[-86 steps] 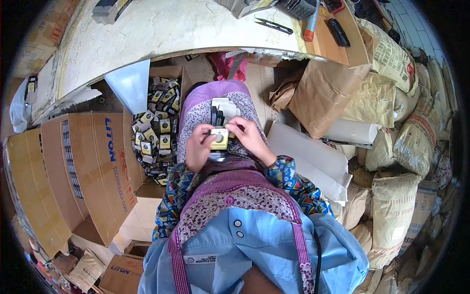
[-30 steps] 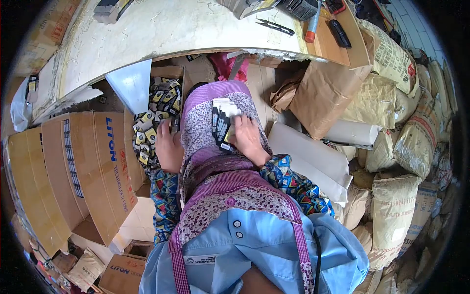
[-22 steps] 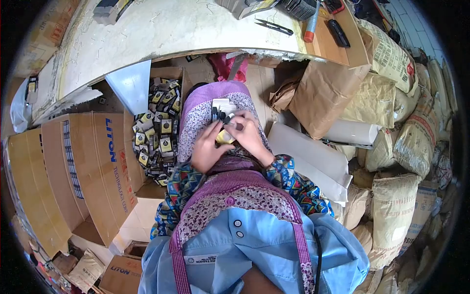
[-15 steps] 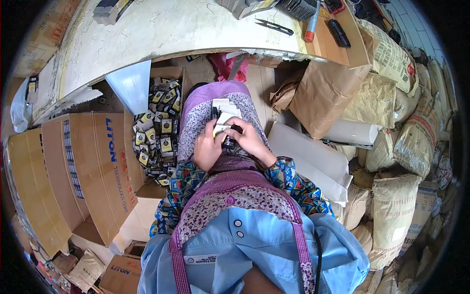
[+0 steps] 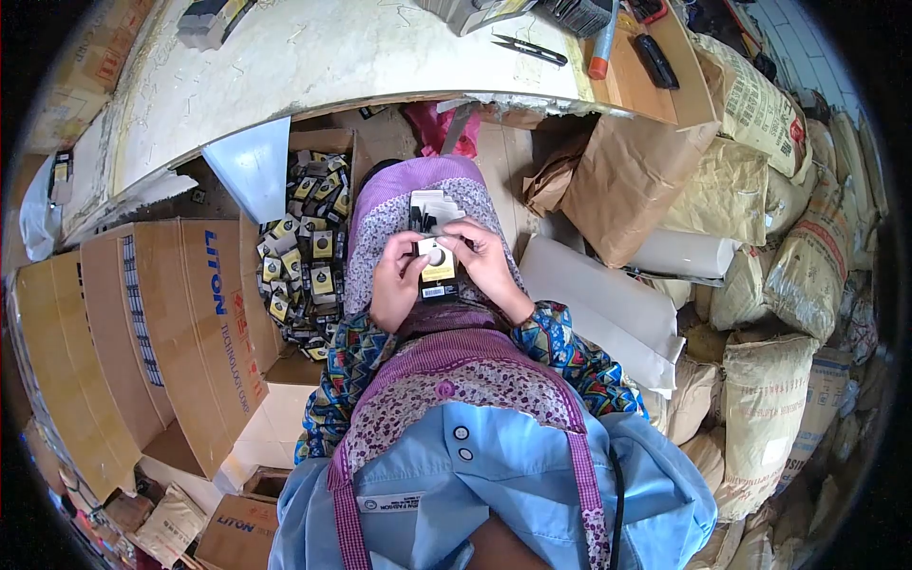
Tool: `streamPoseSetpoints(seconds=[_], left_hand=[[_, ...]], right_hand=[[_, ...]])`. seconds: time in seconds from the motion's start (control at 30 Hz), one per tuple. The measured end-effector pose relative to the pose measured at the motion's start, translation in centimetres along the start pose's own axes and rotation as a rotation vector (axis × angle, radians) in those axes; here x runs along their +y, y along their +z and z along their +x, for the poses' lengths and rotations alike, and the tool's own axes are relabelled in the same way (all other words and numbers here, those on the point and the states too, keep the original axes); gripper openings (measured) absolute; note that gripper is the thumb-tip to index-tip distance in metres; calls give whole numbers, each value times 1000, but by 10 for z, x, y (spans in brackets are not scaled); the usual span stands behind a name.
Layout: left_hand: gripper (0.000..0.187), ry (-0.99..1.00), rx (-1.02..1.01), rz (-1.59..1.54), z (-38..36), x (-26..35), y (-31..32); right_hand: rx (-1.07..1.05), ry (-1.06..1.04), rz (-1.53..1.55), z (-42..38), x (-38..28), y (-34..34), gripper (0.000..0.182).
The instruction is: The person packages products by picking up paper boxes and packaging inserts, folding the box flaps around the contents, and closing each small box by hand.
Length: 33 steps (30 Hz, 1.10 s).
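Over my lap, my left hand pinches the left edge of a yellow-and-black printed card. My right hand grips the same card at its upper right. A pale round piece and a dark round spot show on the card's upper part; a white barcode label is near its bottom. Just beyond my fingers, a fanned stack of white cards lies on the purple flowered apron, with dark pieces along its left side. My fingertips partly hide the card's top.
To the left, an open carton holds many small yellow-and-black packs. Beside it stands a large cardboard box. Ahead is a white worktable with thread snips. Brown paper and stuffed sacks fill the right side.
The card has turned so its yellow printed face and barcode label show upright between my hands. Both hands have shifted slightly, with the fingers now at its upper edges.
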State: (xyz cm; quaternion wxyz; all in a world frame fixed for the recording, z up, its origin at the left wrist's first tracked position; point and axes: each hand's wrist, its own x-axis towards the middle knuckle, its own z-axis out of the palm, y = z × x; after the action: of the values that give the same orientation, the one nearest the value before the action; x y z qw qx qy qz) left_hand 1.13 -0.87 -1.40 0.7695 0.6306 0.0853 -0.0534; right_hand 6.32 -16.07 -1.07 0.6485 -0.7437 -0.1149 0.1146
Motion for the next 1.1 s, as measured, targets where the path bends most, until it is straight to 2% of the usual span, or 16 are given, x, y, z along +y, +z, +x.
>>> streamPoseSetpoints(seconds=[0.07,0.13,0.2,0.27,0.3,0.47,0.53,0.6,0.7,0.8,0.87,0.93,0.97,1.0,1.07,1.1], left_hand=[[24,11,26,-13,-1,-1,0],[23,68,-15,96,-3,-4,1],[21,113,-2,119,-3,-8,1],[19,15,81,-43,-2,-4,3],[19,16,81,-44,-2,-4,3],[21,107,-28,190,-1,-1,-1],[21,91,2,117,-1,-2,0],[21,74,31,44,-1,1,3],[19,28,105,-73,0,6,4],[20,49,7,25,0,-9,-11],[22,146,50,479,-1,-9,-33],[23,15,236,967,-8,30,-51],[20,69,366,1023,-10,44,-51],[20,69,368,1023,-8,48,-50],[23,297,354,1068,-6,51,-48],[34,256,277,919,-6,28,-49]], right_hand=[[3,58,40,1,-1,0,15],[104,365,334,5,2,1,14],[94,381,411,9,-1,-3,14],[3,372,387,9,-10,-6,15],[41,363,418,7,-8,-5,17],[31,442,425,6,0,-12,16],[13,460,388,7,-2,-14,15],[-126,312,184,7,-3,-18,12],[-203,202,69,3,5,-22,10],[-160,179,61,0,4,-14,8],[-121,265,29,-4,7,-8,16],[-7,-85,-973,-8,10,-2,28],[-82,-51,-1077,-12,27,0,37],[-83,-53,-1076,-11,26,0,37],[-114,-52,-1036,-12,24,1,35],[-83,19,-998,-8,9,1,25]])
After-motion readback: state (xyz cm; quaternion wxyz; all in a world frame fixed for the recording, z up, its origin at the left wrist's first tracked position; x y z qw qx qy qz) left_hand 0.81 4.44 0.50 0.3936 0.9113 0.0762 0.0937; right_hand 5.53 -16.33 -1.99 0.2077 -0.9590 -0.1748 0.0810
